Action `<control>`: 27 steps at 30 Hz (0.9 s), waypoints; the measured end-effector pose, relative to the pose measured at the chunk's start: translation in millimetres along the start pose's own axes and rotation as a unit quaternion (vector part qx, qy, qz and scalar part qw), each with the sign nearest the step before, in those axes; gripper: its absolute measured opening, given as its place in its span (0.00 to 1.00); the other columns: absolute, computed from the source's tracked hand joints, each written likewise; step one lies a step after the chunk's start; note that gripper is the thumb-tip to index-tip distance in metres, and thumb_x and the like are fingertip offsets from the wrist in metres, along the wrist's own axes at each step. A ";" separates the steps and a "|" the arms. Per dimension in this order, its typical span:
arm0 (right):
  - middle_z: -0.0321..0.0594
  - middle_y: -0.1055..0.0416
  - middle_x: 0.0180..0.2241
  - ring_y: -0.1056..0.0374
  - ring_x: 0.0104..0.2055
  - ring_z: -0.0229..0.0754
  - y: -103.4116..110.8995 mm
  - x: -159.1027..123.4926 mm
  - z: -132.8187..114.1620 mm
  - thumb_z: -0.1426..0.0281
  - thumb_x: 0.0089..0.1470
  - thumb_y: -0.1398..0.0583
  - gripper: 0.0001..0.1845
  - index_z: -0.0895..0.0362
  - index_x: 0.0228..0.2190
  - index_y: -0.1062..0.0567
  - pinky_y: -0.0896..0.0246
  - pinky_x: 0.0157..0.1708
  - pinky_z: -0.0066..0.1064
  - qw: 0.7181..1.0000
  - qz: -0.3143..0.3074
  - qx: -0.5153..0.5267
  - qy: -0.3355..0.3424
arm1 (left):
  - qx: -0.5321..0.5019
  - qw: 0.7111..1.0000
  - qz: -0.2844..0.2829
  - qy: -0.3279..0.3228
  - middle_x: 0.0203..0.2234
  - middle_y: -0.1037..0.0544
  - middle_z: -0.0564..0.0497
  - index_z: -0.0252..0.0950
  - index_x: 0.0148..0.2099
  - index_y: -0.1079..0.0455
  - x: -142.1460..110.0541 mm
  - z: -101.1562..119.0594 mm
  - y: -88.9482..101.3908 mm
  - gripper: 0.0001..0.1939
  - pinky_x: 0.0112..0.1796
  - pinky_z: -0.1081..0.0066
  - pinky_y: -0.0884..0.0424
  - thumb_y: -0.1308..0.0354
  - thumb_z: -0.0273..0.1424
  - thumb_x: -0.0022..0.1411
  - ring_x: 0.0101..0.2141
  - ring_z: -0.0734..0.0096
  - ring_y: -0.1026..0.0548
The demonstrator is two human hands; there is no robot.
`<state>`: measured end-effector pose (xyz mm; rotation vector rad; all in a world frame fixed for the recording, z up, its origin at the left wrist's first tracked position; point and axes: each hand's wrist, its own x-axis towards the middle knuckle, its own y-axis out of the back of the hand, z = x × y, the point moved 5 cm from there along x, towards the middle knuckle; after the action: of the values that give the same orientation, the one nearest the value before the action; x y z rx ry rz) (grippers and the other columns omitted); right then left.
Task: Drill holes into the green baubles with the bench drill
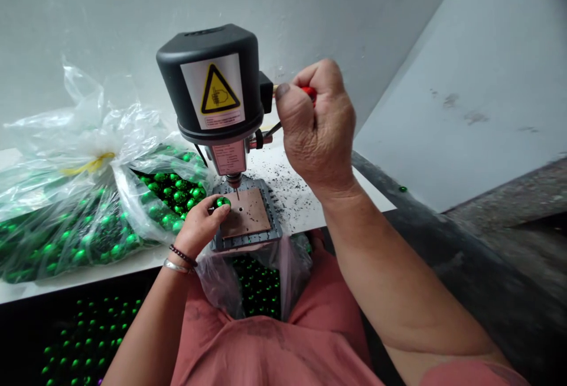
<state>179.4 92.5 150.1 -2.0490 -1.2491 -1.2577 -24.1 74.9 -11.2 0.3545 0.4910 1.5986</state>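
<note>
A small black drill press (pixel 208 85) with a yellow warning sticker stands on the table. My right hand (pixel 316 120) is wrapped round its feed handle, whose red knob (pixel 309 95) shows between the fingers. Between the thumb and fingers of my left hand (pixel 201 226) is a shiny green ball (pixel 222 202), held at the left side of the brown base board (pixel 254 215). The thin drill bit (pixel 237 194) points down just right of the ball, apart from it. A dark hole (pixel 240 209) shows in the board.
A clear plastic bag (pixel 128 197) full of green balls lies open at the left, with a yellow tie. Dark shavings (pixel 287 191) litter the white table. Another bag of green balls (pixel 257 285) hangs between my knees. More balls (pixel 88 339) sit below the table; one ball (pixel 403 189) lies on the floor.
</note>
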 end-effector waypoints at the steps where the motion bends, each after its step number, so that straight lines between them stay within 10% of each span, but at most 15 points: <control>1: 0.31 0.48 0.20 0.50 0.22 0.28 -0.1 0.2 0.3 0.66 0.53 0.45 0.12 0.56 0.24 0.42 0.49 0.23 0.22 1.000 -0.002 0.001 -0.003 | 0.030 0.999 0.010 -0.016 0.34 0.23 0.48 0.33 0.46 0.31 1.2 0.5 -1.1 0.22 0.36 0.69 0.32 0.46 0.41 0.53 0.33 0.68 0.27; 11: 0.31 0.48 0.20 0.49 0.22 0.28 0.9 -0.3 0.0 0.64 0.54 0.47 0.11 0.56 0.24 0.43 0.49 0.23 0.21 1.000 -0.021 -0.007 -0.011 | 0.140 0.989 0.034 -0.038 0.30 0.22 0.52 0.40 0.50 0.30 10.2 -10.5 -16.9 0.24 0.29 0.74 0.34 0.46 0.42 0.53 0.31 0.68 0.26; 27: 0.30 0.47 0.20 0.47 0.22 0.27 3.7 -2.8 -1.7 0.65 0.54 0.47 0.10 0.56 0.25 0.41 0.48 0.23 0.22 1.000 -0.017 -0.015 -0.008 | 0.138 0.988 0.016 -0.061 0.42 0.23 0.50 0.41 0.46 0.27 20.8 1.3 -25.9 0.21 0.48 0.66 0.36 0.38 0.37 0.46 0.46 0.63 0.28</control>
<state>181.3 88.0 148.9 -2.0715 -1.2848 -1.2838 -3.0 96.8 -24.6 0.6683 0.6172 1.5301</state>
